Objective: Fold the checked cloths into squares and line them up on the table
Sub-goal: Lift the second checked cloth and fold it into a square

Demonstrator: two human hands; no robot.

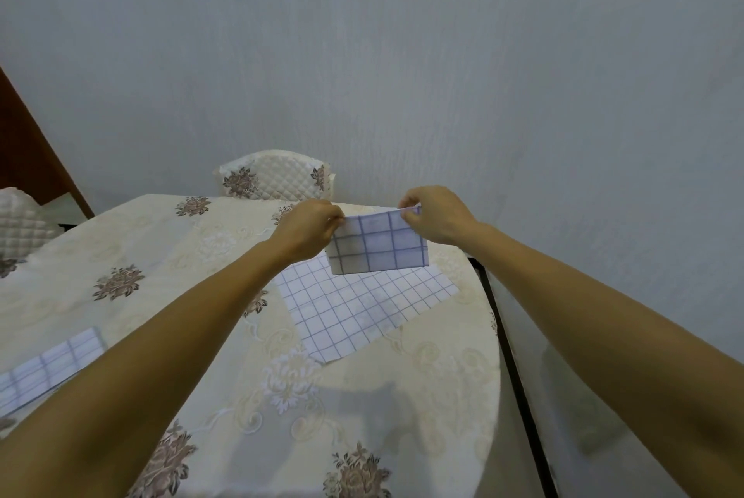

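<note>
Both hands are holding a folded cloth (378,244) up in the air above the far right part of the table (225,344). The left hand (308,230) is pinching the cloth's upper left corner between thumb and fingers, and the right hand (437,216) is pinching its upper right corner the same way. The cloth is hanging down from the two grips as a small rectangle, white with blue checks.

Directly under it, a flat cloth (362,308) is lying spread open on the table, set at an angle, with one corner pointing toward the near side. Another checked cloth, a near cloth (48,369), is lying at the left near edge, partly hidden by the left forearm. The table is wearing a cream floral cover. A quilted chair (273,179) is standing at the far side.
</note>
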